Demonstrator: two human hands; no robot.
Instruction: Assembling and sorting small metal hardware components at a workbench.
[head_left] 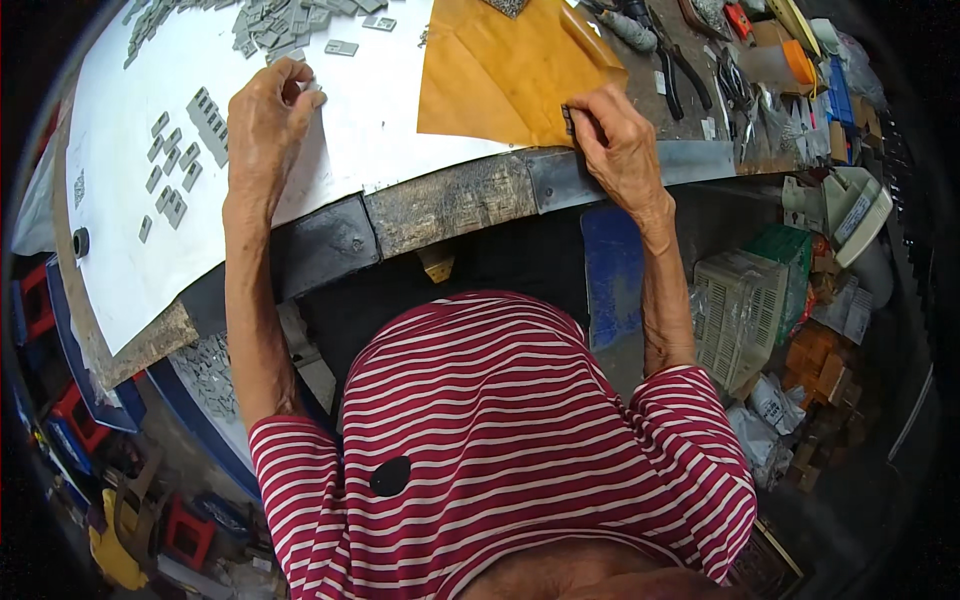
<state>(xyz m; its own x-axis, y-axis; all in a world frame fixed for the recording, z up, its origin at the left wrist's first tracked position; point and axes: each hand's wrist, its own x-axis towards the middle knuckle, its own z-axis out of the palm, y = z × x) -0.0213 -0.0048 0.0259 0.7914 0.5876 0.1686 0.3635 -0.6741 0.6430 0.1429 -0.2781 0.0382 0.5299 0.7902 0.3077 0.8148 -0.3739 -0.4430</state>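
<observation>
My left hand is over the white sheet, fingers bent and thumb apart from them. Its fingertips are beside a flat grey piece at the near edge of a heap of similar grey pieces; I see nothing held between finger and thumb. At the bench's front edge, my right hand pinches a small dark piece over the orange-yellow sheet. Left of my left hand, several grey pieces lie spaced apart, with a close-set row next to them.
A small black ring sits at the white sheet's left edge. Dark-handled pliers and other tools lie at the far right. Worn wood and metal plates edge the bench. Blue trays stand below left; a pale ribbed crate stands below right.
</observation>
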